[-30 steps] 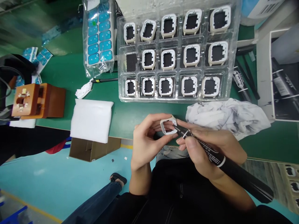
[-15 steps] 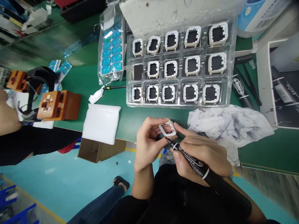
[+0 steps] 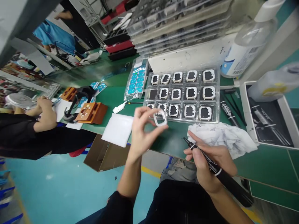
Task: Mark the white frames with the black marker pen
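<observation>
Between its thumb and fingers, my left hand (image 3: 145,130) pinches a white watch case frame (image 3: 160,118), raised above the near edge of the bench. My right hand (image 3: 211,161) grips a black marker pen (image 3: 216,169), its dark tip uncovered and pointing up and left, apart from the frame. Beyond my hands lies a clear plastic tray (image 3: 182,120) with compartments, most holding similar white frames. One compartment (image 3: 153,94) at the left of the middle row holds no frame. Right of the marker's tip is a crumpled, stained white cloth (image 3: 219,133).
White foam sheet (image 3: 117,130) overhangs the bench edge above a cardboard box (image 3: 105,154). Orange fixtures (image 3: 92,112) stand left, near another person's arm (image 3: 46,113). A plastic bottle (image 3: 245,49), an open box (image 3: 253,124) and stacked trays (image 3: 182,28) stand around the back and right.
My left hand has lifted the frame away, up and left toward the tray. The marker has parted from the frame, and my right hand sits further right. The head view has tilted up.
</observation>
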A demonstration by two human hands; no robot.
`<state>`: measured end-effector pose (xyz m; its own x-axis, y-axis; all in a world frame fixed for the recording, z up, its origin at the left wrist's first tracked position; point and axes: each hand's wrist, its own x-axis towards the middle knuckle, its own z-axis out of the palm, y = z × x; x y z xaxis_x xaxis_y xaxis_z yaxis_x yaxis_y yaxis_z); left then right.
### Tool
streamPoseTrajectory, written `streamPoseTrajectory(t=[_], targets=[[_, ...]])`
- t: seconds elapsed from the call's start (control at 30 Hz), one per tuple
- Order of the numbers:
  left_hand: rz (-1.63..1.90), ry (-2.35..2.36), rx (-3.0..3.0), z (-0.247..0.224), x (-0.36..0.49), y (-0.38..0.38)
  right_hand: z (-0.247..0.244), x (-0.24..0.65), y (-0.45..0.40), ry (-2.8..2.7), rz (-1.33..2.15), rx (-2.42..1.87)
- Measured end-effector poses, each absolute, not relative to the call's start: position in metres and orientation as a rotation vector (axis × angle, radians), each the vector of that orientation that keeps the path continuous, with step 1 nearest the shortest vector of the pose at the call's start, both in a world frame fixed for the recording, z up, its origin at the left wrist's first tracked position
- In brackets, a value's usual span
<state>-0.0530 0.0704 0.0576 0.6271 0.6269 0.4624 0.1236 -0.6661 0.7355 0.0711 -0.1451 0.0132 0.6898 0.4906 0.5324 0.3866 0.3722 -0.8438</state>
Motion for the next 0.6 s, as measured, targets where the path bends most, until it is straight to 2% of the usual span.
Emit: streamPoseTrajectory(t=[0.1,0.23,0.33,0.5,0.6], targets=[[0.916,0.593,2.451,0.076,-0.035,0.14,0.009,0.059,-0.139,-0.745,0.008,-1.18],[0.521,0.641,2.78,0.088,-0.006,0.203,0.009,0.053,-0.14,-0.708,0.037,-1.226],[0.227,0.712,2.887,0.089,0.007,0.208,0.009,0.051,-0.144,-0.701,0.061,-1.261],[0.394,0.699,3.032,0.089,0.024,0.181,0.007,0.047,-0.144,-0.686,0.021,-1.249],[0.272,0.5,3.193,0.096,0.041,0.172,0.006,0.047,-0.143,-0.68,0.023,-1.262]])
